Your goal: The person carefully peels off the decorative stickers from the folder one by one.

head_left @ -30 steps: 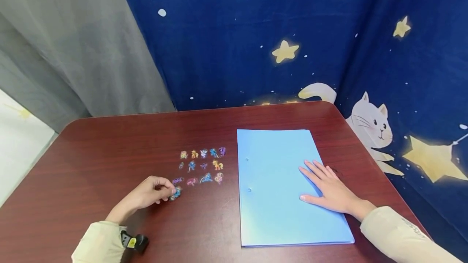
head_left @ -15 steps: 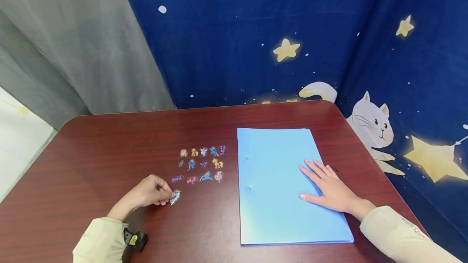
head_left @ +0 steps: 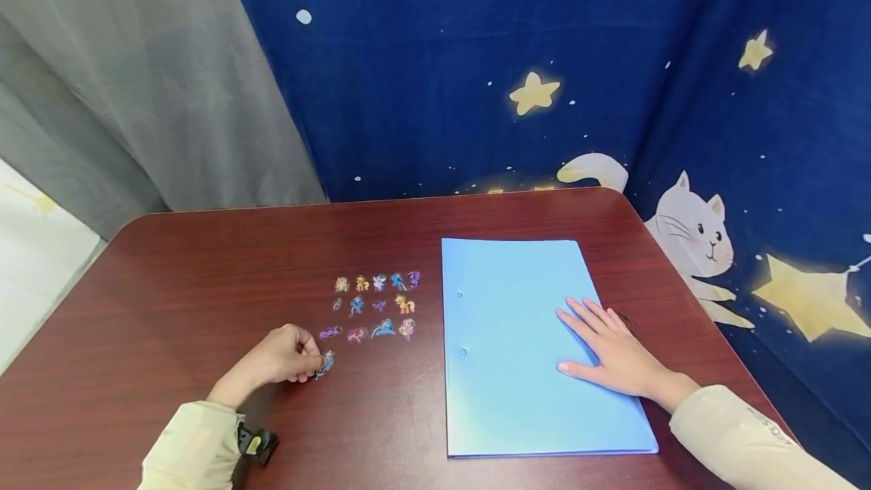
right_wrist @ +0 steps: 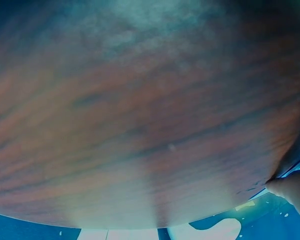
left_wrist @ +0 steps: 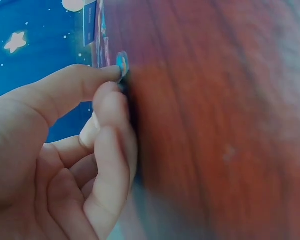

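Between thumb and fingertips my left hand (head_left: 280, 355) pinches a small blue pony sticker (head_left: 326, 363), held low at the tabletop just below the rows. In the left wrist view that blue sticker (left_wrist: 122, 65) shows at the tip of the thumb, tilted up on edge. Above it lie three rows of small pony stickers, among them a purple one (head_left: 330, 332), a pink one (head_left: 357, 335) and an orange one (head_left: 404, 305). Spread flat, my right hand (head_left: 615, 354) rests on the right side of a light blue folder (head_left: 517, 301).
A dark red-brown wooden table (head_left: 224, 271) carries everything. Behind it hang a grey curtain (head_left: 156, 82) and a blue star-patterned curtain (head_left: 422, 74). A black band with a yellow mark (head_left: 257, 445) sits at the left sleeve.
The blue sticker has turned and shifted slightly in my left fingers, a little below the bottom row. My right hand stays on the folder.
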`<act>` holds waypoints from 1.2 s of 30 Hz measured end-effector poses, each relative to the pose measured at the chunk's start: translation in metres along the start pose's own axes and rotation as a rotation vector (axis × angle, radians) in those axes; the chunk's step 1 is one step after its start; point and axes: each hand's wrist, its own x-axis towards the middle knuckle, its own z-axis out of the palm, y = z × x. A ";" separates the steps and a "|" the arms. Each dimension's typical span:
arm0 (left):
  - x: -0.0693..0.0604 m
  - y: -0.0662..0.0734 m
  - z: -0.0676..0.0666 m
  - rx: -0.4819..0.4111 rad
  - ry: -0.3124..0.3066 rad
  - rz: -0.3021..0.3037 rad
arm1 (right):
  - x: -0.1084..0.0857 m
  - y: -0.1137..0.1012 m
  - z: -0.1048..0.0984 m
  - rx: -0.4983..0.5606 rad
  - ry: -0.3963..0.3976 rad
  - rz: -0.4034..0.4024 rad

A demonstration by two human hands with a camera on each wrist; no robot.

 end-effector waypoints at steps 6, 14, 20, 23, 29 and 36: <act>-0.002 -0.001 0.001 0.027 0.016 0.009 | -0.001 0.000 0.001 0.001 0.008 0.001; -0.006 0.000 0.006 0.129 0.106 0.036 | -0.002 0.001 0.003 0.004 0.028 -0.016; -0.007 -0.001 0.009 0.134 0.102 0.190 | -0.002 0.000 0.004 -0.001 0.036 -0.026; -0.007 -0.001 0.010 0.121 0.085 0.227 | -0.002 0.000 0.004 0.003 0.037 -0.029; -0.009 -0.002 0.008 0.100 0.084 0.224 | -0.002 -0.001 0.003 0.010 0.033 -0.028; -0.009 0.004 0.007 0.118 0.113 0.218 | 0.000 0.001 0.001 0.007 0.035 -0.027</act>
